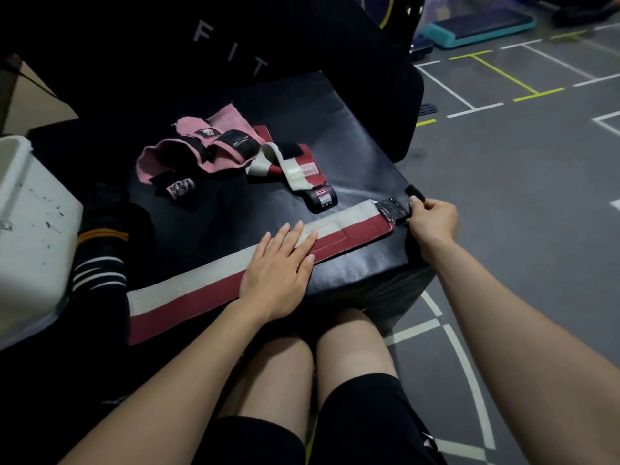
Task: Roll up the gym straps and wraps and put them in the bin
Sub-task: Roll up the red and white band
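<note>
A long red-and-white wrap (201, 283) lies stretched flat along the near edge of a black padded box (335, 129). My left hand (281, 263) presses flat on its middle, fingers straight. My right hand (432, 219) pinches the black velcro end (392, 211) at the box's right corner. A second red-and-white wrap (292, 162) lies crumpled farther back, with its black tab beside it. Pink wraps (198, 149) with black velcro lie in a heap behind. A white bin (30, 229) stands at the left.
Black striped straps (100, 250) hang between the bin and the box. A black bag with white letters (231, 52) stands behind the box. A cardboard box (30, 99) sits far left. Grey marked floor (520, 162) spreads to the right, with a teal step platform (479, 25) far back.
</note>
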